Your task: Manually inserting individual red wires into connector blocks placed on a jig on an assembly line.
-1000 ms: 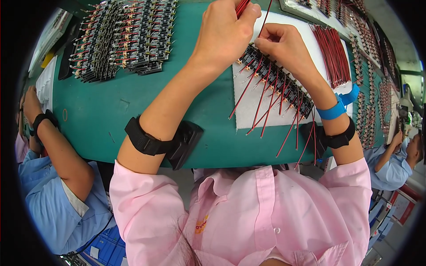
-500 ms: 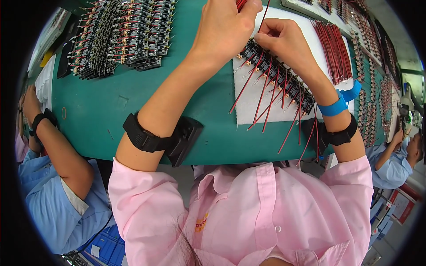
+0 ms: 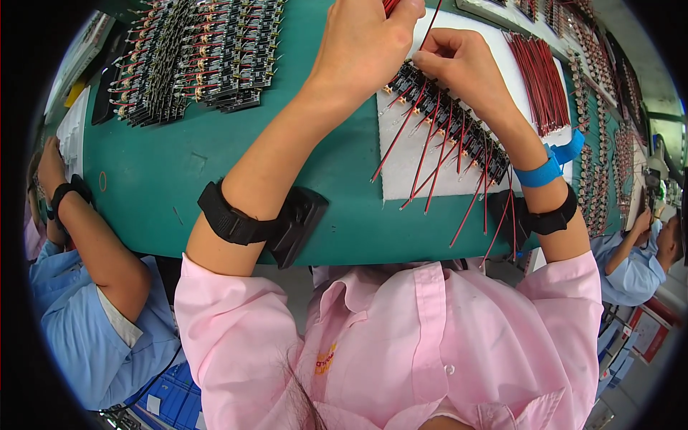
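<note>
A green bench (image 3: 179, 165) carries a white mat (image 3: 437, 161), stacked circuit boards (image 3: 193, 54) — and loose red wires (image 3: 541, 82), apparently.

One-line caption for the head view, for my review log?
Left hand grips a bundle of red wires while right hand works a wire at a row of small circuit boards on a green bench.

A white label (image 3: 155, 405) sits on a blue crate (image 3: 161, 398) at the near left, below the bench. At the near right, a red-framed sign (image 3: 648, 333) stands low beside a co-worker. A small yellow-red logo patch (image 3: 326, 360) marks the pink shirt (image 3: 430, 344).
</note>
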The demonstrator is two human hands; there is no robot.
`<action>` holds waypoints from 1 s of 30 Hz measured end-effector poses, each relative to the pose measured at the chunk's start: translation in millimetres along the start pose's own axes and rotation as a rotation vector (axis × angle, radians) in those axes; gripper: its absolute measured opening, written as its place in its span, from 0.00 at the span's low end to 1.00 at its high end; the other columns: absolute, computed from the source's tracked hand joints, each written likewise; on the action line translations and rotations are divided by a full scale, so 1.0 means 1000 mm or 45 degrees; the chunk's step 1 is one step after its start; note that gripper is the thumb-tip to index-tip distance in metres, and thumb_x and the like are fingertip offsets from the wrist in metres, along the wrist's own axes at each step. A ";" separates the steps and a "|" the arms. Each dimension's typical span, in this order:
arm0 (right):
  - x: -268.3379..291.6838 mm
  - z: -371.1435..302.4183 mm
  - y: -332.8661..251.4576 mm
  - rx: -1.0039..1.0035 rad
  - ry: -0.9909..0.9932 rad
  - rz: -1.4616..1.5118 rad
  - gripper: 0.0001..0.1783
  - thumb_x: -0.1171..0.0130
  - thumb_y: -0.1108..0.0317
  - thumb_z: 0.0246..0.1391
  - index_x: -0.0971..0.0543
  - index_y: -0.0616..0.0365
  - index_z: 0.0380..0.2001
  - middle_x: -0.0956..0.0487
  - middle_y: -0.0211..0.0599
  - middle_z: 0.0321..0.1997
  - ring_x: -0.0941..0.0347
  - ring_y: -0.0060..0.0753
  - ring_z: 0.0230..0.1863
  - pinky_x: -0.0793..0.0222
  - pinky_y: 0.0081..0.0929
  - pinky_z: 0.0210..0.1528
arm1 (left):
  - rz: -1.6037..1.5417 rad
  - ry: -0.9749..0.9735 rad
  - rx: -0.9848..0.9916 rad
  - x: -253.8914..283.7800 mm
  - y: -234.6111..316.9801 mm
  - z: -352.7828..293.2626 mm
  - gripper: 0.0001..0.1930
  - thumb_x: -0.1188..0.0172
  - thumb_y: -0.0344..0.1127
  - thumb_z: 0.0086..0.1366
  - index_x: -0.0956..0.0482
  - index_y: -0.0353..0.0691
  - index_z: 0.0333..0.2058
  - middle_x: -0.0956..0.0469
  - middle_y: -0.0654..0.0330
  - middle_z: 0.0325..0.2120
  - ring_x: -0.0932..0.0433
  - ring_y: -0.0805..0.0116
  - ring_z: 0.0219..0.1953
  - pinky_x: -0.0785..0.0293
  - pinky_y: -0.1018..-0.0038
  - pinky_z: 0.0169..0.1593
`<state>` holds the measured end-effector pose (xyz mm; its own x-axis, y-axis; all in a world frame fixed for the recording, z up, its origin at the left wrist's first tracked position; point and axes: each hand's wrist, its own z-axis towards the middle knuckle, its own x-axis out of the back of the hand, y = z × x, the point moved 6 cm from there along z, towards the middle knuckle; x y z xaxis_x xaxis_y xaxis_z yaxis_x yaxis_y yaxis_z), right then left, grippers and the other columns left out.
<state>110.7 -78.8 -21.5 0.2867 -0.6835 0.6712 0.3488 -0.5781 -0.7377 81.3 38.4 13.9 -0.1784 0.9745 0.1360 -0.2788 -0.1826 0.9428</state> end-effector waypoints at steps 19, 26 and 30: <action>0.001 -0.001 0.001 0.002 0.020 0.008 0.07 0.48 0.70 0.31 0.29 0.64 0.13 0.32 0.34 0.11 0.36 0.21 0.15 0.40 0.18 0.21 | 0.009 -0.012 0.019 0.000 0.000 0.000 0.12 0.52 0.34 0.53 0.35 0.30 0.18 0.39 0.63 0.11 0.41 0.78 0.17 0.43 0.77 0.21; 0.003 0.000 -0.003 0.162 0.048 -0.060 0.08 0.49 0.71 0.38 0.33 0.63 0.14 0.36 0.24 0.11 0.44 0.11 0.14 0.51 0.13 0.15 | 0.212 0.086 -0.076 -0.002 -0.007 0.005 0.13 0.51 0.36 0.51 0.29 0.27 0.22 0.30 0.46 0.14 0.29 0.53 0.20 0.36 0.66 0.26; -0.001 0.000 0.001 0.037 0.042 0.048 0.08 0.49 0.72 0.33 0.34 0.67 0.12 0.38 0.33 0.08 0.43 0.19 0.14 0.45 0.20 0.18 | 0.114 0.080 -0.052 0.001 -0.012 0.004 0.13 0.51 0.35 0.51 0.30 0.28 0.22 0.32 0.48 0.14 0.33 0.56 0.20 0.38 0.66 0.25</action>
<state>111.1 -78.3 -22.9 0.2708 -0.7192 0.6398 0.3643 -0.5387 -0.7597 88.1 42.3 3.6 -0.2626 0.9442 0.1988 -0.2974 -0.2752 0.9142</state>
